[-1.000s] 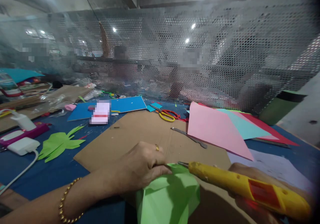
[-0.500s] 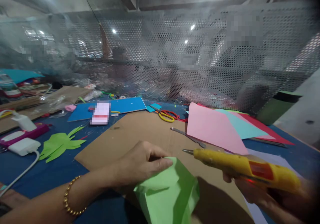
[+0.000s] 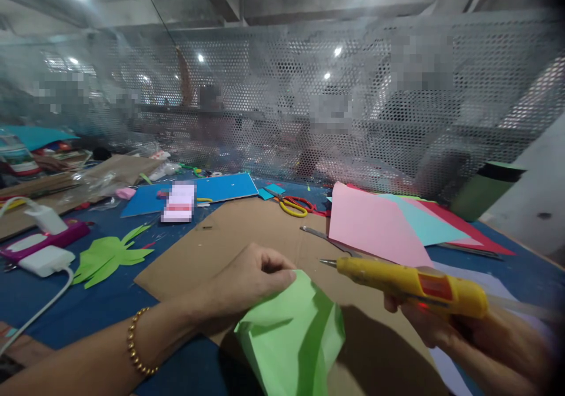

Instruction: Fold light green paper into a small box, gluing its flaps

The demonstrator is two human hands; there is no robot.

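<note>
My left hand (image 3: 258, 275) pinches the top edge of a folded light-green paper (image 3: 291, 337), which stands partly open at the bottom middle of the view. In my right hand (image 3: 468, 337) is a yellow hot glue gun (image 3: 410, 284), gripped by its handle. Its metal nozzle points left, a little above and to the right of the green paper, apart from it. Below both hands lies a brown cardboard sheet (image 3: 176, 260). The lower end of the green paper is cut off by the frame.
Pink paper (image 3: 375, 225) and other coloured sheets lie at the right. Yellow-handled scissors (image 3: 293, 209) rest beyond the cardboard. At left are green paper leaves (image 3: 108, 255), a phone (image 3: 179, 202) and a purple power strip (image 3: 48, 243) with cables. A perforated metal panel (image 3: 273, 102) closes off the back.
The glue gun has shifted slightly left, bringing its rear end and my right hand further into view. My left hand still pinches the green paper, which has tilted slightly.
</note>
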